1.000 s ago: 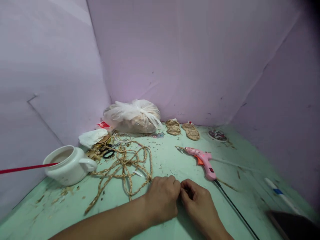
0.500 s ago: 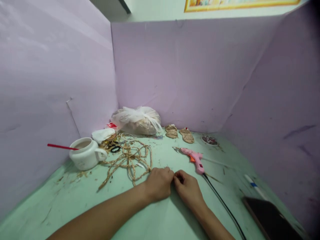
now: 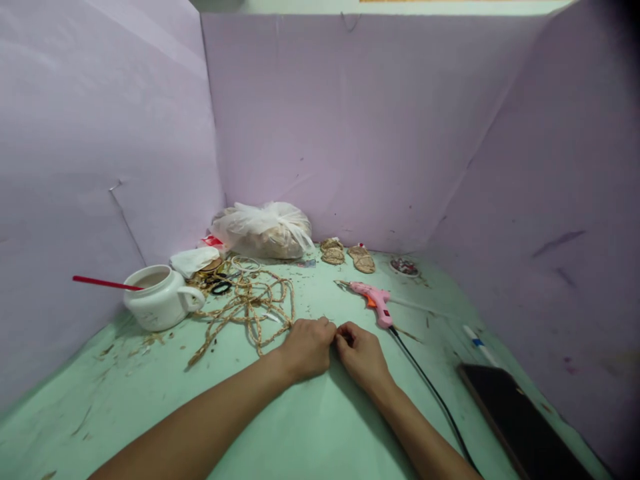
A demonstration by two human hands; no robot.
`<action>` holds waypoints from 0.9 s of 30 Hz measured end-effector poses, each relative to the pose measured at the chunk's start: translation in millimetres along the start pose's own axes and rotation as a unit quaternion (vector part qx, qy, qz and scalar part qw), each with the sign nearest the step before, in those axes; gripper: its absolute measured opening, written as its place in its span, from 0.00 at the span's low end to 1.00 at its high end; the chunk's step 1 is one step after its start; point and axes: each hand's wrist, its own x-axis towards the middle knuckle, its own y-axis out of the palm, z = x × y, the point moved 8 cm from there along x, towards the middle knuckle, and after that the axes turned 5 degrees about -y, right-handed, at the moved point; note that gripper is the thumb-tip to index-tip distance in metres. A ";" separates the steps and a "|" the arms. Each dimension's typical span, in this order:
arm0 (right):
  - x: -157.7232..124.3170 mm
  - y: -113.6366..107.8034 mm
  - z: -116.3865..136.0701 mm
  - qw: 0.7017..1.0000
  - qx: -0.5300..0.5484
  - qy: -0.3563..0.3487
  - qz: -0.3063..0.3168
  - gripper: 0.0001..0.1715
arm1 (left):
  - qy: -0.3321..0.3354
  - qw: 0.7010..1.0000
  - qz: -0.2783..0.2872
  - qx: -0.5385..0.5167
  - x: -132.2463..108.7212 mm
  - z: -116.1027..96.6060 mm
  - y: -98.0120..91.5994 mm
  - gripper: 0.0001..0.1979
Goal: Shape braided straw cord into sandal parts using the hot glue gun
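My left hand (image 3: 306,347) and my right hand (image 3: 361,354) rest on the green table (image 3: 300,433), knuckles up, fingertips meeting in a pinch between them. Both are curled closed on something small that I cannot make out. A braided straw rope (image 3: 247,310) lies in loose loops just left of my left hand, its near end reaching toward that hand. A pink glue gun (image 3: 373,300) lies just beyond my right hand, with its black cord (image 3: 430,393) running back past my right wrist.
A white pot (image 3: 157,307) with a red stick (image 3: 100,283) stands at the left. Black scissors (image 3: 220,287), a tied plastic bag (image 3: 263,230), two small straw sandals (image 3: 347,255), a small dish (image 3: 404,267), a pen (image 3: 477,343) and a dark tablet (image 3: 520,420) lie around. Purple boards wall the table.
The camera has tilted up and pulled back, so more of the walls and my forearms show. My hands stay pinched together at the same spot.
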 end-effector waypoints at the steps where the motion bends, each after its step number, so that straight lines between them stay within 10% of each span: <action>1: 0.0 -0.1 0.4 1.000 0.000 -0.001 0.001 0.10 | 0.001 1.000 -0.001 0.000 0.3 -0.2 -0.5 0.10; 27: 1.3 5.7 -3.2 0.999 -0.006 0.031 0.032 0.14 | -0.028 0.999 -0.005 -0.020 -4.4 6.4 -5.3 0.09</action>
